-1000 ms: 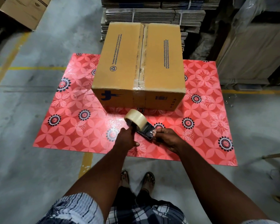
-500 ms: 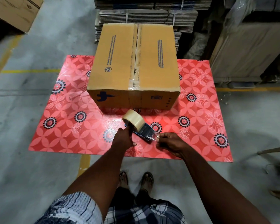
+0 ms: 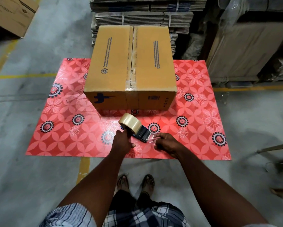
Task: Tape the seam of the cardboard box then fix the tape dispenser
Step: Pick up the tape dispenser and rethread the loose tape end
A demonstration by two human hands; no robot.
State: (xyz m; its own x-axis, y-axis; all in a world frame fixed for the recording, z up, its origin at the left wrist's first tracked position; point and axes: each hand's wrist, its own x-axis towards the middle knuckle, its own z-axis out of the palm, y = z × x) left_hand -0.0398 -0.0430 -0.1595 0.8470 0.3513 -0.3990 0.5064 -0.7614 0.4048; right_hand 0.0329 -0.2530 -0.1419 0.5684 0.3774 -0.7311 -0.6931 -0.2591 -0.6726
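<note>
Head view: the left hand (image 3: 123, 141) is clenched on the tape dispenser (image 3: 134, 128) handle, low over the red mat (image 3: 59, 131) in front of the taped cardboard box (image 3: 131, 68). The right hand (image 3: 166, 143) pinches the loose tape end (image 3: 151, 139) just beside the blade. Best to keep the dispenser steady and draw the film straight and flat, so that it feeds back without creasing.

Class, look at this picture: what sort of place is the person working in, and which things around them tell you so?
Most likely a warehouse or packing area. Bundled stacks of flattened cartons stand behind the cardboard box, the concrete floor carries yellow painted lines, and more large wrapped cartons are stored at the right.
</note>
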